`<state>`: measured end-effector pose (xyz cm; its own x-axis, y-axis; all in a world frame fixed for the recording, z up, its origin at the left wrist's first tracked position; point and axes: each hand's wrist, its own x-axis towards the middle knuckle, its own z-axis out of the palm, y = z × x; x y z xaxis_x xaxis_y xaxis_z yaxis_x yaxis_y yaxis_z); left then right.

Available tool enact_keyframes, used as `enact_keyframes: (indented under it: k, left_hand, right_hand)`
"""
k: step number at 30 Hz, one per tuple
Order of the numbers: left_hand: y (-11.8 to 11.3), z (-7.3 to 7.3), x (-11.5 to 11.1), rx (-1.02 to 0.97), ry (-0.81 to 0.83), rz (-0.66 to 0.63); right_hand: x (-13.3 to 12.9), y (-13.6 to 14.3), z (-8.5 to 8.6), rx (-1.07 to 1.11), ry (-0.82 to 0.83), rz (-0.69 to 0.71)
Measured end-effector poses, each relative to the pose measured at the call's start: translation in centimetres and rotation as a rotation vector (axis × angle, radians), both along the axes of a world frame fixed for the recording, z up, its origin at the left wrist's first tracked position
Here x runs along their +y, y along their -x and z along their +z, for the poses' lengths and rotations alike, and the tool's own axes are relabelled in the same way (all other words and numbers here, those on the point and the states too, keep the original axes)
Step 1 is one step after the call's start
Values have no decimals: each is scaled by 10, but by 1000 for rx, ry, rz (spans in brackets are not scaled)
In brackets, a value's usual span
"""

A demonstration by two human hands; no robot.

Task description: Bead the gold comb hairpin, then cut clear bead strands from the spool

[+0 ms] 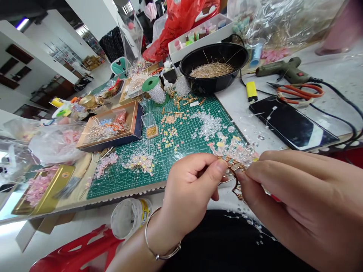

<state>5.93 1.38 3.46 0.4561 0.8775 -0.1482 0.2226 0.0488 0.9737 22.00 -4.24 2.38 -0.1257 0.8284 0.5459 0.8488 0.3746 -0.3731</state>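
Note:
Between my two hands is a beaded hair ornament [236,151] with clear, pink and yellow beads on a gold-coloured wire frame. My left hand [193,185] pinches the frame's left part between thumb and index finger. On the other side, my right hand [300,192] closes thumb and fingers on the frame at its right. Part of the frame hangs below the fingertips, and the right fingers hide some of it. Clear loose beads [208,125] lie on the green cutting mat [181,145] just beyond. Two similar beaded pieces, one of them yellowish [140,163], rest on the mat at the left.
A black bowl [212,85] of thin gold wires stands at the back. To the right are a phone [295,122], orange-handled pliers [300,92], a glue gun [283,71] and a yellow lighter [251,91]. A bead box [113,128] is at left; a plastic tub [127,217] sits below the table edge.

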Motion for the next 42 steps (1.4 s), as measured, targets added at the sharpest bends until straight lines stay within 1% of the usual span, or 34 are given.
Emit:
enact_keyframes:
  k: [3, 7, 12, 16, 23, 28, 33, 36, 42]
  left_hand:
    - [0, 0, 0, -9, 0, -5]
    - [-1, 1, 0, -5, -4, -8]
    - [-2, 1, 1, 13, -5, -11]
    - [-2, 1, 0, 27, -14, 0]
    - [-1, 0, -1, 37, -10, 2]
    - [-1, -1, 0, 31, -2, 2]
    - [-1, 1, 0, 55, -6, -12]
    - [0, 2, 0, 111, -50, -30]
    - [1, 2, 2, 294, -314, -36]
  right_hand:
    - [0, 0, -1, -24, 11, -10]
    - [4, 2, 0, -36, -24, 1]
    - [6, 4, 2, -54, -6, 5]
    - [6, 5, 4, -70, -29, -22]
    - [6, 5, 2, -84, -2, -25]
    - [5, 4, 1, -86, -26, -11]
    - [7, 4, 4, -95, -23, 20]
    - [9, 5, 5, -105, -17, 2]
    - [6, 5, 1, -109, 1, -48]
